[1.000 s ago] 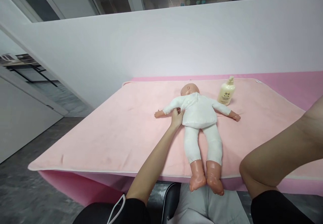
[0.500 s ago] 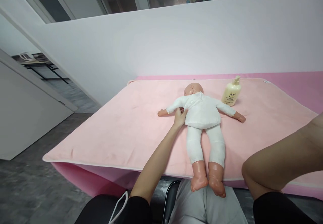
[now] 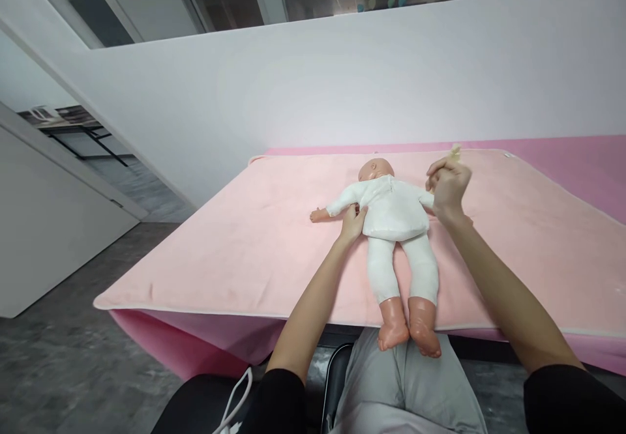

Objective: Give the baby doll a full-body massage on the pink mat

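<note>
A baby doll (image 3: pixel 396 209) in white clothes lies on the pink blanket (image 3: pixel 235 245), its head away from me and its feet over the near edge. My left hand (image 3: pixel 353 222) is at the doll's side, below its outstretched arm, fingers curled against the white top. Above the doll's other arm is my right hand (image 3: pixel 448 186), its fingers bent in and pressed together; whatever they might hold is hidden. Behind that hand stands a pump bottle (image 3: pixel 456 152), with little more than its pale pump top showing.
A white wall (image 3: pixel 342 82) rises behind the far edge of the table. Pink cloth hangs below the blanket at the near left. Beside my legs is a black chair (image 3: pixel 337 375), with a white cord near my left sleeve.
My right hand has come in from the right edge to the bottle and now covers most of it. My left hand stays at the doll's side. The view has shifted slightly.
</note>
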The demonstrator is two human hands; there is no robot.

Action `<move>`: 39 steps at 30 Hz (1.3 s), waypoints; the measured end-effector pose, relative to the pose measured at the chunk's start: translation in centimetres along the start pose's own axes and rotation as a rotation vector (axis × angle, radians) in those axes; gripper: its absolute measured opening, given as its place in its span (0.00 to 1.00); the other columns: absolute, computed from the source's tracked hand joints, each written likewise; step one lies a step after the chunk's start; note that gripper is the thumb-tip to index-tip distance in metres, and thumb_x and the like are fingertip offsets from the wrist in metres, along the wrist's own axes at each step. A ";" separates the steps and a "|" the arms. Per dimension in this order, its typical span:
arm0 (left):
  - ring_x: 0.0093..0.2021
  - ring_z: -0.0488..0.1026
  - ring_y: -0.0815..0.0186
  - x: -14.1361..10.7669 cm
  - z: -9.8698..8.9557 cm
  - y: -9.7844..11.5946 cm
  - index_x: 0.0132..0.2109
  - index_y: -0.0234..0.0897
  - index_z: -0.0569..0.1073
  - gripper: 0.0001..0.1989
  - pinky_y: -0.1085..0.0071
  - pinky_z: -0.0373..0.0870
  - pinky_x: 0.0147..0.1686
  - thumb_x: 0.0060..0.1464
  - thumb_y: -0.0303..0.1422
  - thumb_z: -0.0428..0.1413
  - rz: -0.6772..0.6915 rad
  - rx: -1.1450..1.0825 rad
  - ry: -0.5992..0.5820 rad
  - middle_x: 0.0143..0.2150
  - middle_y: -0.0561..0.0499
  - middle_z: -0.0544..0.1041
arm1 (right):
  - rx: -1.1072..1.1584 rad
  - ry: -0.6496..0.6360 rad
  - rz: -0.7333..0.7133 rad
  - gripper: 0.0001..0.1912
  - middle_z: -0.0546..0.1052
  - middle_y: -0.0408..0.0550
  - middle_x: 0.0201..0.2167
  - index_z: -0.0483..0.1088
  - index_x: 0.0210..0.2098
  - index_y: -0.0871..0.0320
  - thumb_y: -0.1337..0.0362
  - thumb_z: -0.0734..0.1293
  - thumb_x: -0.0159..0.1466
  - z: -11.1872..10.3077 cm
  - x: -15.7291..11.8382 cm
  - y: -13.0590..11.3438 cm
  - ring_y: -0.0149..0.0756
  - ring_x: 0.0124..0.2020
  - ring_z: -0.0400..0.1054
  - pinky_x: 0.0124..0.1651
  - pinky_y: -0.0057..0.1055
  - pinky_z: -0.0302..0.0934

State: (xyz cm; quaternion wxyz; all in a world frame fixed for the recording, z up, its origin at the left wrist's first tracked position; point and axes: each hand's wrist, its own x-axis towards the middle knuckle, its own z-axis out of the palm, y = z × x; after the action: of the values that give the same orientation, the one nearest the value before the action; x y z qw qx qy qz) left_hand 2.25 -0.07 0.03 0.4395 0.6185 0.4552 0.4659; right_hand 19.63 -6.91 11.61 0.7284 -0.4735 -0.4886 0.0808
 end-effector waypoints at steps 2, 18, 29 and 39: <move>0.43 0.73 0.60 0.0 -0.1 0.0 0.39 0.32 0.69 0.08 0.62 0.67 0.46 0.56 0.33 0.51 0.020 0.053 0.005 0.42 0.41 0.76 | -0.071 0.003 0.127 0.08 0.55 0.38 0.12 0.59 0.15 0.56 0.71 0.52 0.44 0.1 -1.6 2.6 0.27 0.16 0.50 0.23 0.27 0.44; 0.39 0.70 0.62 -0.8 -0.8 1.3 0.31 0.37 0.70 0.10 0.68 0.64 0.42 0.57 0.36 0.49 0.132 0.204 0.014 0.36 0.48 0.75 | -0.227 -0.155 0.282 0.09 0.64 0.43 0.14 0.61 0.12 0.57 0.66 0.53 0.43 -1.3 -5.3 6.7 0.32 0.22 0.56 0.29 0.29 0.49; 0.36 0.67 0.65 -0.3 -0.9 0.9 0.28 0.38 0.66 0.11 0.70 0.62 0.40 0.57 0.37 0.49 0.133 0.222 -0.030 0.30 0.52 0.71 | -0.293 -0.241 0.259 0.09 0.64 0.42 0.14 0.60 0.14 0.56 0.67 0.53 0.45 -1.2 -5.5 6.8 0.33 0.21 0.55 0.27 0.29 0.47; 0.38 0.67 0.63 -0.5 -1.0 1.3 0.28 0.38 0.65 0.11 0.69 0.62 0.42 0.57 0.37 0.48 0.141 0.216 -0.022 0.33 0.50 0.72 | -0.300 -0.264 0.249 0.09 0.66 0.43 0.15 0.61 0.15 0.56 0.68 0.53 0.47 -1.2 -5.5 6.8 0.33 0.22 0.57 0.29 0.29 0.47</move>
State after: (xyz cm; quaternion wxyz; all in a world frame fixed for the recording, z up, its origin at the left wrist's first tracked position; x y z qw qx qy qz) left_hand 1.41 -0.73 1.38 0.3417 0.6977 0.4533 0.4370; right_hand 20.15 -7.20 2.84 0.5641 -0.6185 -0.5238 0.1579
